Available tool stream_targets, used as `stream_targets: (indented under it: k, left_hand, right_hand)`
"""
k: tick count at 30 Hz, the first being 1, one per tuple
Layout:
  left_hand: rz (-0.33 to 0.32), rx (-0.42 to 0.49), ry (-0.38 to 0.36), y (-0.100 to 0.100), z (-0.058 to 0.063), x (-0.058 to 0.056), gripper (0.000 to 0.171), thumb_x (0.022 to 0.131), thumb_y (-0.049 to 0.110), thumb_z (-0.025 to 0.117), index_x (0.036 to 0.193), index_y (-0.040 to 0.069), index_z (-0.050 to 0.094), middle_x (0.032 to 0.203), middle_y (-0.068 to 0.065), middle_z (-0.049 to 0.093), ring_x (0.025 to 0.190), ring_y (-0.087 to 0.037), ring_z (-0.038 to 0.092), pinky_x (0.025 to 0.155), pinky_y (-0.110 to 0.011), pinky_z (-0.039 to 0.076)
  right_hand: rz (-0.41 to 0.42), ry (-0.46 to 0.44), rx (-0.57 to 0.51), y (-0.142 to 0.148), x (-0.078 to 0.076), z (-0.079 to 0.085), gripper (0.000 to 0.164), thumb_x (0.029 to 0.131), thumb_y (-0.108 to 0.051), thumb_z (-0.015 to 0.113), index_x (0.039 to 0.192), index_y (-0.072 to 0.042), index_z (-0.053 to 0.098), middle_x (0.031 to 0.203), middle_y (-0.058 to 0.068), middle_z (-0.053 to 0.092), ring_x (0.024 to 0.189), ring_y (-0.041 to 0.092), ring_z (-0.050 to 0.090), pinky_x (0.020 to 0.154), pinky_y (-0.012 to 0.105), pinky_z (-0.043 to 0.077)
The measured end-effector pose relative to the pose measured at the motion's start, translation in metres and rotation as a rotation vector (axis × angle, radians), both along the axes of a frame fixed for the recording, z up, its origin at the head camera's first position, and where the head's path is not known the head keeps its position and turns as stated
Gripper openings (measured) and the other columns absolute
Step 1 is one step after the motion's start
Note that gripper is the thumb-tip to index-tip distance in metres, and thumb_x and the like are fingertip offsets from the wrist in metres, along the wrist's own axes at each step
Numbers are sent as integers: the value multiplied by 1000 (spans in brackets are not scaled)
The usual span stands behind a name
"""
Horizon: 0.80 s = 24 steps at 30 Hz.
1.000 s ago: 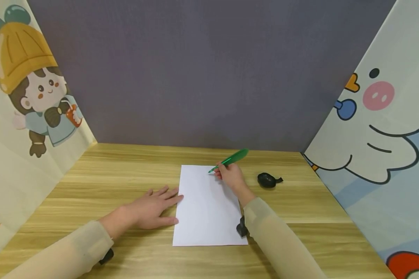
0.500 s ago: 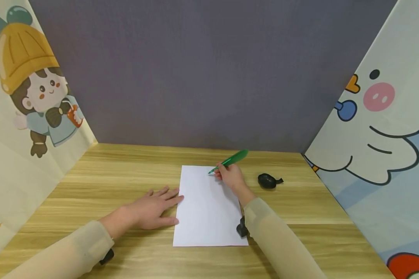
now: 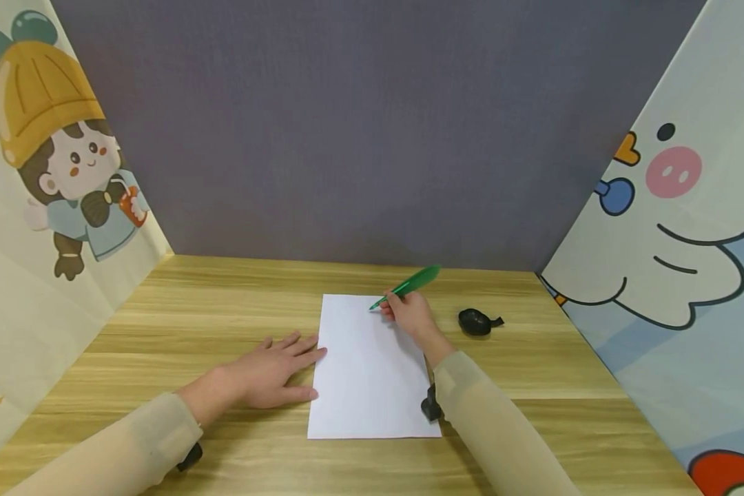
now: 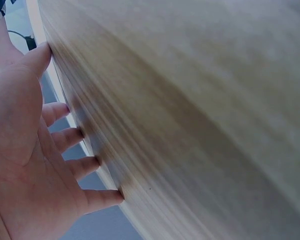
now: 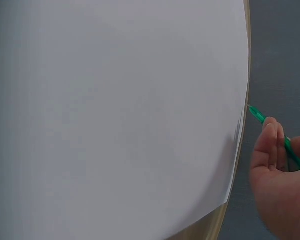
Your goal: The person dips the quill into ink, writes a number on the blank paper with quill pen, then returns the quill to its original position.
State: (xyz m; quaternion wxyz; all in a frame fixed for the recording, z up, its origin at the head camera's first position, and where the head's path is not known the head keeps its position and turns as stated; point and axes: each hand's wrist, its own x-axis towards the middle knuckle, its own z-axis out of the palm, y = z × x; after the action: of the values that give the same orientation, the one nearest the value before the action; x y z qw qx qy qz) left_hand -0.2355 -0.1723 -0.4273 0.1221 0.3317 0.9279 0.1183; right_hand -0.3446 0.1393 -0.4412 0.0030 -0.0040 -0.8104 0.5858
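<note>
A white sheet of paper (image 3: 366, 372) lies on the wooden table, with no marks that I can make out. My right hand (image 3: 411, 315) pinches a green feather-shaped pen (image 3: 418, 279) over the sheet's upper part, the tip pointing down and left at the paper. In the right wrist view the pen (image 5: 257, 115) shows between thumb and fingers of the right hand (image 5: 280, 185). My left hand (image 3: 273, 374) rests with spread fingers on the table, its thumb and index fingertips at the sheet's left edge. The left wrist view shows that hand (image 4: 27, 145) with fingertips down on the wood.
A small black rounded object with a short tail (image 3: 474, 322) lies on the table right of the right hand. A dark grey panel (image 3: 359, 138) stands behind the table (image 3: 223, 303). Walls printed with cartoon figures flank it left and right.
The pen tip has shifted very slightly down and left over the paper. The left hand keeps its place, and the sheet stays where it was.
</note>
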Motion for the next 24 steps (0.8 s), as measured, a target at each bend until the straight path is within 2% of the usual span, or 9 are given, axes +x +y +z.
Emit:
stream_targets:
  k: [4,11,24]
  left_hand:
    - [-2,0,-1,0,0,0,80,109,65,56,173,21,37,182,-12,29,167,-48,25,122,-85,26]
    - [-4,5,4,0,1,1,80,109,64,57,173,20,37,181,-13,30,167,-49,25,122,-85,25]
    - [-7,13,11,0,0,1,81,109,66,55,173,20,38,181,-12,30,167,-49,25,121,-86,26]
  right_hand:
    - [-3,-10,-3,1,0,0,35,117,-17,55,138,7,70,111,20,80,93,22,77,84,31,65]
    - [-13,-10,4,1,0,1,35,117,-17,54,137,8,70,109,19,79,88,17,76,84,32,65]
    - [-6,0,37,-2,-1,1,36,116,-19,55,136,6,71,111,20,81,93,23,77,85,31,65]
